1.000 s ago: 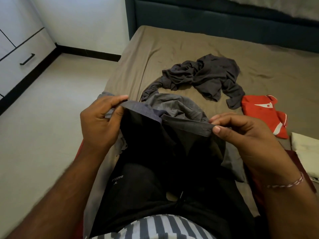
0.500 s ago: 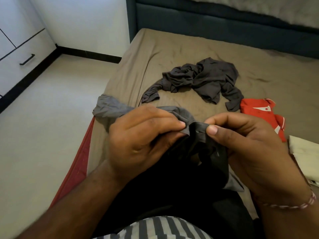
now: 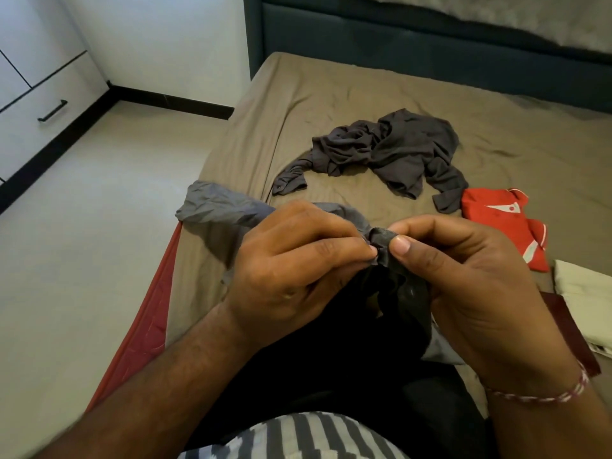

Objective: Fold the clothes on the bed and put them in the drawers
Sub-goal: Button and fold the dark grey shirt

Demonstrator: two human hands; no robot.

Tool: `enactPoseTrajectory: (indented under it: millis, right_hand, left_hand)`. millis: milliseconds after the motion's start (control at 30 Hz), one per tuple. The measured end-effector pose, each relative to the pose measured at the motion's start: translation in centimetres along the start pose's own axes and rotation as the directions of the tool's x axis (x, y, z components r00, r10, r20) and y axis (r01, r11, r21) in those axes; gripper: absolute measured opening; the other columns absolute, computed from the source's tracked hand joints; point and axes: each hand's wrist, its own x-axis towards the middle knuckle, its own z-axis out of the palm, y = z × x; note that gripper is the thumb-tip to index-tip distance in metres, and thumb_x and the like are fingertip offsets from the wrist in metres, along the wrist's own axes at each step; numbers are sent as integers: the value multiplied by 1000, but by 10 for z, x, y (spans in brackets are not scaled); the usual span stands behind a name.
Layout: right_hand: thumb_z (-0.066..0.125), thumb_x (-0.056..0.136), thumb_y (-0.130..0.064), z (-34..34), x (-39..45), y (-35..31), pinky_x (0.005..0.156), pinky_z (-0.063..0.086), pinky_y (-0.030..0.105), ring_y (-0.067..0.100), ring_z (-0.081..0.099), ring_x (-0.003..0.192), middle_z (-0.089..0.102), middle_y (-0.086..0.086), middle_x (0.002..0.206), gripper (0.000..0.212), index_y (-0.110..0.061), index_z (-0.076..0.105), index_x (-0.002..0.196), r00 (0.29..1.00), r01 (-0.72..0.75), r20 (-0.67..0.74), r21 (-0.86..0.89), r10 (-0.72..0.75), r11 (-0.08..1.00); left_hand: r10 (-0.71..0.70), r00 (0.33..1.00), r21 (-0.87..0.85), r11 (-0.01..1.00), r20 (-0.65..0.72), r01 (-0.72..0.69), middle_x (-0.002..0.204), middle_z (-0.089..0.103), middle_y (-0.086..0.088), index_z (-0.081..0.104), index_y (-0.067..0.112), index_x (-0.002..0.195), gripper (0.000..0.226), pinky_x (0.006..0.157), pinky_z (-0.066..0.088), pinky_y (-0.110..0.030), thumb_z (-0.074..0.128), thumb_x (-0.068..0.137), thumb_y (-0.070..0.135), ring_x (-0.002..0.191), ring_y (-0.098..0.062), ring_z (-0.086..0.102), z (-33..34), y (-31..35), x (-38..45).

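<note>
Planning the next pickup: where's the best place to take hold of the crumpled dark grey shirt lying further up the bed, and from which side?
Take the dark grey shirt by the sleeve cuff at its near left end, coming from the near side. That sleeve trails flat on the bed sheet, clear of the bunched body, so it should lift free most easily.

- Black garment (image 3: 390,286): lower part hidden behind both forearms; type cannot be told.
- Left hand (image 3: 291,260): fingertips buried in the bunched cloth; grip points not visible.
- Right hand (image 3: 463,276): palm side turned away, fingers beneath the cloth hidden.
- Grey garment (image 3: 218,207): near part covered by the left hand.
- Cream fabric (image 3: 583,289): cut off by the right edge.
- Drawer (image 3: 43,117), far left: cut off by the left edge.
- Striped shirt (image 3: 298,438): cut off by the bottom edge.
</note>
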Motion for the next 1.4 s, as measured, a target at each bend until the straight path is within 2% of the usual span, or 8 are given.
enactPoseTrajectory:
  millis: [200,333,467,600,733,933,1133,1400]
  right_hand:
    - [78,76,-26,2,-1,0,74,62,30,22,75,86,77,8,93,20,-14,77,92,997,75,46,-167,-68,983]
    - [75,82,-22,-1,3,-1,76,62,44,23,74,86,75,6,93,20,-9,74,97,987,157,77,-356,-138,921]
    - [76,84,-21,-3,4,2,73,60,42,17,73,83,76,-2,89,12,-14,76,93,975,217,82,-509,-204,833]
    - [75,85,-24,-5,4,5,73,59,28,9,72,86,75,-12,87,8,-21,76,92,957,261,71,-630,-280,732]
    - [76,85,-26,-5,8,13,77,58,25,5,71,91,74,-16,94,8,-22,78,92,944,281,73,-690,-323,667]
    - [75,87,-21,-6,12,19,74,58,31,6,70,90,73,-15,94,4,-20,74,90,929,331,140,-730,-343,598]
    - [70,90,-29,-5,17,24,63,53,36,11,67,76,68,-13,81,4,-29,67,89,954,273,109,-700,-278,660]
    - [74,84,-43,-16,27,41,65,55,43,16,63,69,66,-3,75,19,-25,67,79,991,102,-2,-639,-134,762]
  left_hand:
    - [-14,999,-8,1000,36,14,113,74,-12,81,2,95,10,83,53,-41,78,91,11,99,-28,69,2,-5,-2]
    - [-181,980,-143,971,83,191,103,75,-5,79,2,87,10,83,54,-42,83,87,11,98,-21,69,4,-7,1]
    - [-336,934,-278,892,124,357,96,74,-3,75,5,89,12,79,58,-44,85,83,7,91,-19,71,6,-7,0]
    - [-491,857,-339,789,153,513,93,72,4,71,9,99,20,73,59,-30,84,84,7,83,-19,70,10,-4,1]
    - [-604,783,-324,719,148,615,83,76,3,77,13,90,15,66,61,-38,87,81,6,73,-19,72,16,-4,0]
    - [-614,779,-259,737,128,624,80,73,4,75,13,87,12,61,59,-38,85,84,10,71,-19,70,21,0,-4]
    - [-546,831,-199,808,103,555,87,68,8,73,14,91,9,64,54,-29,81,87,11,78,-17,66,17,-7,-5]
    - [-450,759,98,882,471,461,91,64,23,72,30,98,15,73,46,-9,77,87,21,87,0,62,-19,-43,-5]
